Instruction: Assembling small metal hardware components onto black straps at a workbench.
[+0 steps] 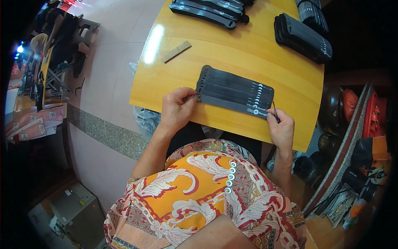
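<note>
In front of me on the yellow table lies a fanned row of flat black straps [232,85], overlapping one another, with rounded ends and white print near their right ends. My left hand [179,106] is closed in a pinch at the left end of the nearest strap [228,103]. At that strap's other end, the thumb and fingers of my right hand [282,128] are pinched together on it. A thin dark piece shows beside the right fingers; I cannot make out whether it belongs to the strap.
Beyond the row, a small tan strip [177,52] lies on the yellow table [232,45]. More black straps are stacked at the far edge [205,14] and in a pile [302,38] at the far right. A person [62,37] sits away to the left.
</note>
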The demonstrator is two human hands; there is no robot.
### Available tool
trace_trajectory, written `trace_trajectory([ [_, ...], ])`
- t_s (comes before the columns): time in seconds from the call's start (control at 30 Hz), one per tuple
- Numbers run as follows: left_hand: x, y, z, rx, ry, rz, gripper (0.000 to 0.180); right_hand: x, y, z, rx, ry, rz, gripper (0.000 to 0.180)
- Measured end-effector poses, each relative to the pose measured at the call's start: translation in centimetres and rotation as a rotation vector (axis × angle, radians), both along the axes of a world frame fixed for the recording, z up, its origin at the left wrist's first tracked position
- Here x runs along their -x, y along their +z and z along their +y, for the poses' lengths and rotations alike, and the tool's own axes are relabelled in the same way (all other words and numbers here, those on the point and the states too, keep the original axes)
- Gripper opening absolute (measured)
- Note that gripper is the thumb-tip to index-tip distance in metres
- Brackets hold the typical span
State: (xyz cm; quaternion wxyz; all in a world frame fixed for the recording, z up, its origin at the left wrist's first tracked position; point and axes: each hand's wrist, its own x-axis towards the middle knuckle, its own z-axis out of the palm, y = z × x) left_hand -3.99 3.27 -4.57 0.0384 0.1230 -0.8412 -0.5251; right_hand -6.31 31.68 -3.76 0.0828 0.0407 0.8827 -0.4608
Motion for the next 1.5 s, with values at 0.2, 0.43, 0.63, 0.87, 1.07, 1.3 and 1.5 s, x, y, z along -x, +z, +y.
trace_trajectory([
  [0.2, 0.9, -0.4, 0.2, 0.002, 0.062, -0.086, 0.01, 0.3, 0.4, -0.7, -0.057, -0.046, 0.028, 0.014],
  [0.43, 0.7, -0.7, 0.2, 0.067, 0.069, -0.038, 0.01, 0.2, 0.7, -1.0, -0.066, -0.067, 0.002, 0.014],
  [0.63, 0.8, -0.6, 0.4, 0.037, 0.092, -0.074, 0.01, 0.4, 0.7, -1.1, -0.068, -0.063, 0.026, 0.013],
  [0.87, 1.0, -0.3, 0.9, 0.078, 0.077, -0.01, 0.009, 0.2, 0.6, -1.1, -0.092, -0.08, 0.039, 0.014],
  [1.07, 0.6, -0.4, 0.5, 0.117, 0.091, -0.03, 0.008, 0.1, -0.1, -1.2, -0.093, -0.081, 0.072, 0.013],
  [1.3, 0.7, -0.3, 0.5, 0.115, 0.109, -0.011, 0.009, 0.2, 0.3, -1.7, -0.087, -0.095, 0.061, 0.012],
  [1.5, 1.0, -0.5, 1.1, 0.136, 0.065, -0.006, 0.009, 0.1, 0.5, -1.3, -0.138, -0.085, 0.106, 0.011],
])
